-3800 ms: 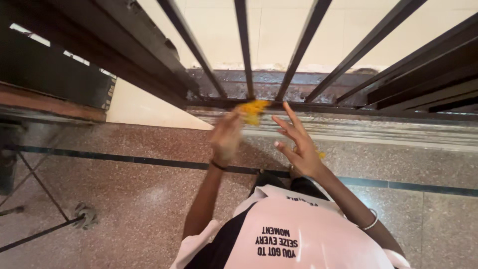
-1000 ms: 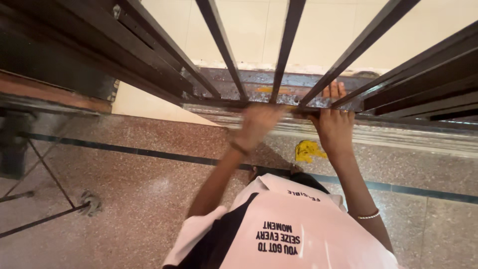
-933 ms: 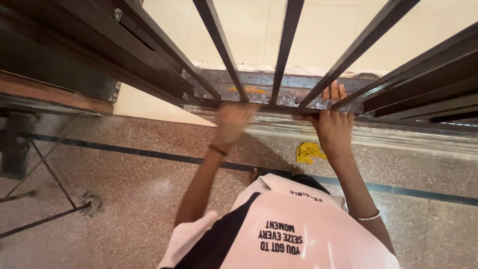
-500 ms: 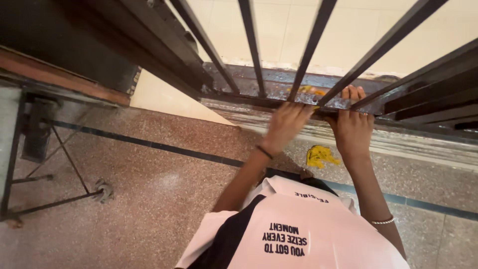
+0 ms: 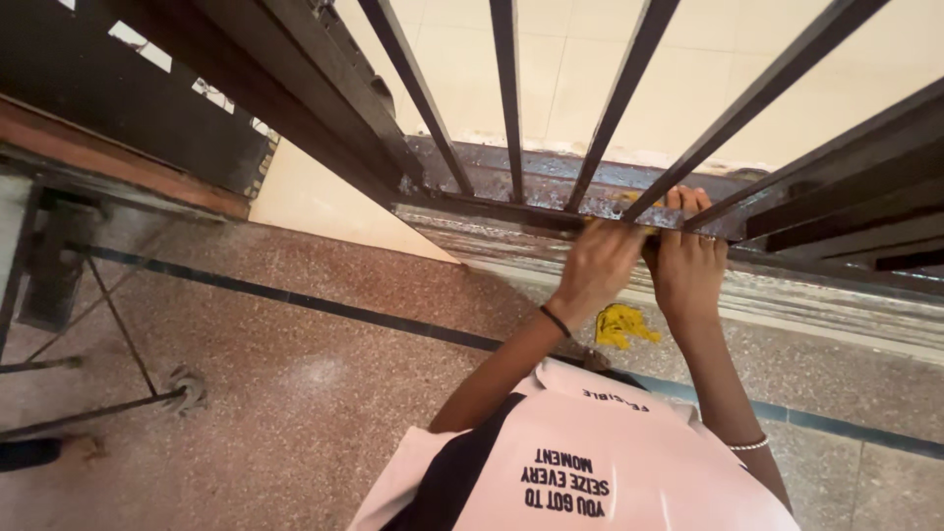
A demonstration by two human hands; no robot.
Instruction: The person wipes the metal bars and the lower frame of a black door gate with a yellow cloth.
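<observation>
Both hands are at the foot of a dark metal grille (image 5: 511,108), on its bottom rail (image 5: 511,210).

Left hand (image 5: 600,265): pressed to the rail just left of the right hand, fingers curled. A bit of yellow cloth (image 5: 629,201) shows at its fingertips on the far side of the rail, between two bars. The hand is somewhat blurred; whether it is pinching the cloth or only pushing it along cannot be told. Black band on the wrist.

Right hand (image 5: 688,270): fingers hooked over the rail and closed on it, tips poking through to the far side. Thin bracelet (image 5: 749,444) farther down the forearm.

Change: a second ago the left hand was well left along the rail, with the yellow smear beyond it. Since then it has slid right, back and forth, and is now almost touching the right hand. The right hand has kept its hold on the rail throughout. Reads as a wiping stroke along the rail and wet sill (image 5: 551,177), with the right hand as a brace.

A second yellow rag (image 5: 624,324) lies on the speckled floor (image 5: 295,393), near side of the rail, just below the hands, untouched.

Far left: a metal frame (image 5: 98,324) standing on the floor.
</observation>
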